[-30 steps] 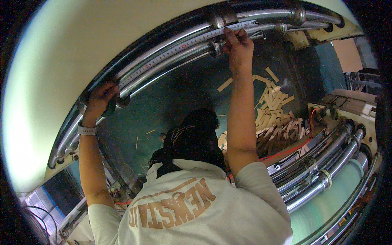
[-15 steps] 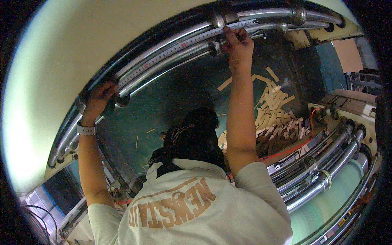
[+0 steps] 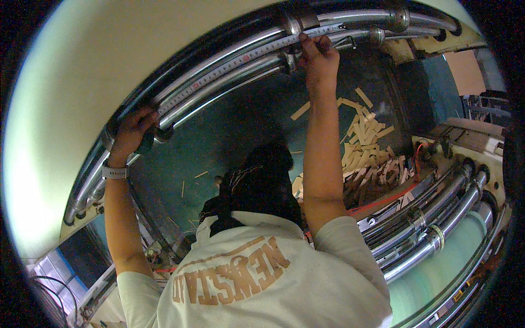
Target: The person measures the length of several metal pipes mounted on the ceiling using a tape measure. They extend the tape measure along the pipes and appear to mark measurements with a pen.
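A white tape measure blade (image 3: 235,61) is drawn out along the shiny metal shafts (image 3: 229,82) of a machine at the far side. My left hand (image 3: 134,131), a pale watch at its wrist, is closed at the blade's left end. Under its fingers shows part of a dark body, mostly hidden, that looks like the tape's case. My right hand (image 3: 320,61) pinches the blade between thumb and fingers beside a metal collar (image 3: 290,61). Past those fingers the blade's end reaches further right along the shafts.
Below the shafts, many tan flat strips (image 3: 363,139) lie heaped on a dark surface. At the lower right stand more metal shafts with collars (image 3: 436,238) and a pale green roller (image 3: 445,281). A red cord (image 3: 383,202) runs alongside. A cream panel (image 3: 82,98) borders the far left.
The blade's right part has shifted very slightly away from me, against the far shaft. Both hands keep almost the same places and their hold.
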Action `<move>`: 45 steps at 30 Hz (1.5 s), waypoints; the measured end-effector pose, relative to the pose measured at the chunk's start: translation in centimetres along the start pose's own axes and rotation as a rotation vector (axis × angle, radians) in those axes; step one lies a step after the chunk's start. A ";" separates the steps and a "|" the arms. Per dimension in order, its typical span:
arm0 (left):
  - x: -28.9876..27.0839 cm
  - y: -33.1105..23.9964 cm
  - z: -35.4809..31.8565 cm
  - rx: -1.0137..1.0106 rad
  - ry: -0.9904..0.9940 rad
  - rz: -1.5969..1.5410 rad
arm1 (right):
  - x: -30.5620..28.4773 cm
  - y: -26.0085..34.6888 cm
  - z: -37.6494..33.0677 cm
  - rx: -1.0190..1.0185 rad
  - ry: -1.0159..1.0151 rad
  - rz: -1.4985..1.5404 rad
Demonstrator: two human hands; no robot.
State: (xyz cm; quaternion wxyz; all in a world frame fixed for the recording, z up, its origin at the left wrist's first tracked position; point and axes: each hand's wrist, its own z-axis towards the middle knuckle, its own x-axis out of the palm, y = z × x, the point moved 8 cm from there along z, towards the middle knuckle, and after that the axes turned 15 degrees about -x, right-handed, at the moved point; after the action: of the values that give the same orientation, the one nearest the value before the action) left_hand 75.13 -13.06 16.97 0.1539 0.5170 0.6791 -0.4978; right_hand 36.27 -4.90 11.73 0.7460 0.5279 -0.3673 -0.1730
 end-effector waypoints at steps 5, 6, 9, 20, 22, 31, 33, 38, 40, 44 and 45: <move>0.1 0.2 -0.1 -0.026 0.006 -0.038 | -0.4 -0.3 0.4 -0.031 0.029 -0.116; 0.2 0.5 0.1 0.017 -0.009 -0.015 | -0.7 -0.4 0.2 -0.012 0.010 -0.103; -0.4 0.4 -0.3 0.032 -0.075 0.066 | -0.1 0.2 -0.1 0.005 0.014 -0.042; -0.6 -1.7 -2.9 0.175 -0.084 0.161 | 0.2 0.2 -0.5 0.055 0.014 -0.033; -0.7 -1.5 -3.3 0.270 -0.085 0.127 | -0.4 0.0 0.0 0.047 0.025 -0.110; -2.6 6.0 -6.3 0.269 -0.030 0.037 | -2.7 -0.7 2.3 -0.093 0.142 -0.354; -4.0 8.5 -7.9 0.272 -0.110 0.032 | -2.9 -1.1 2.4 0.037 0.043 -0.329; -5.9 12.3 -7.4 0.225 -0.056 -0.018 | -4.7 -2.4 5.3 -0.031 0.171 -0.263; -7.1 12.1 -8.5 0.218 -0.135 -0.014 | -2.8 -2.3 3.6 0.086 0.092 -0.216; -7.4 11.6 -7.8 0.209 -0.210 0.031 | -3.6 -1.4 3.6 0.086 0.153 -0.273; -7.2 12.4 -7.5 0.217 -0.276 0.038 | -5.0 -1.4 5.0 0.084 0.151 -0.280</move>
State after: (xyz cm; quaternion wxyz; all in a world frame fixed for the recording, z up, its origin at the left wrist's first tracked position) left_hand 91.02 -11.19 19.23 0.1987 0.4701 0.5839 -0.6314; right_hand 29.39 -5.51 9.47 0.7175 0.6160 -0.2399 -0.2195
